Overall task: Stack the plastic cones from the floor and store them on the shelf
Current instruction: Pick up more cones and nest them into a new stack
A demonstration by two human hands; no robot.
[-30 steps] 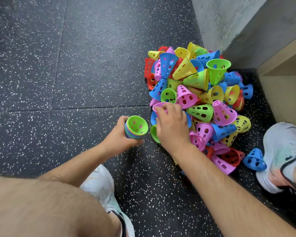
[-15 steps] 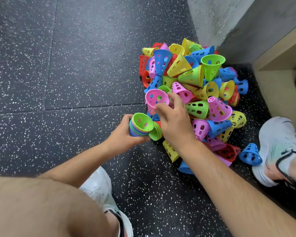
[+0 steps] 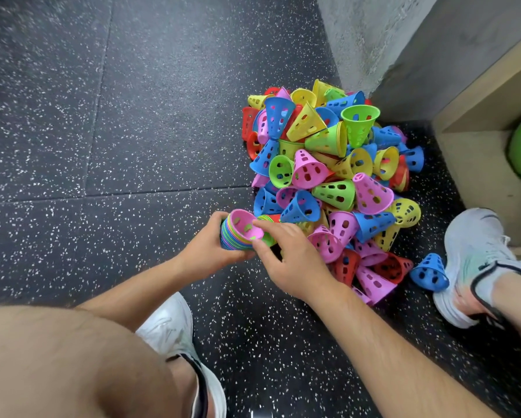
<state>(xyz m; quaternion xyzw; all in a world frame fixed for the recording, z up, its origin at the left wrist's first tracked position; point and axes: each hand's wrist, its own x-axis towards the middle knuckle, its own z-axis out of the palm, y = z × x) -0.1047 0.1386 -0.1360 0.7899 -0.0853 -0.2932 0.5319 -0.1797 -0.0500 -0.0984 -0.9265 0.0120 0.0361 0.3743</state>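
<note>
Now pink cone point(image 3: 243, 228) atop stack point(image 3: 229, 242) (green-topped before), left grip point(image 3: 206, 246) around stack, right grip point(image 3: 289, 263) pinching cone's rim.

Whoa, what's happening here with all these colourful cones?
A person is nesting plastic cones on the floor. The left hand grips a multicoloured stack, and the right hand pinches the rim of a pink cone sitting on top. A big loose pile lies by the wall, not yet stacked, one blue cone apart beside a shoe.
</note>
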